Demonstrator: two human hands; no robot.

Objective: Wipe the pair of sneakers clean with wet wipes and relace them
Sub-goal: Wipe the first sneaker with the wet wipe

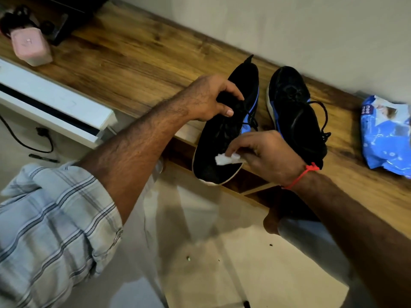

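Two black sneakers with blue sides lie on a wooden shelf [138, 63]. The left sneaker [213, 165] juts toe-first over the shelf's front edge. My left hand [209, 96] grips it at the tongue and collar. My right hand [264, 154] pinches a crumpled white wet wipe [224, 159] against the toe area of this sneaker. The right sneaker [295, 116] rests beside it on the shelf, untouched, with loose black laces trailing to its right.
A blue pack of wet wipes [387, 134] lies at the shelf's right end by the wall. A pink-lidded container [31, 48] and dark items stand at the far left. A white drawer unit [55, 107] sits below left. Pale floor below.
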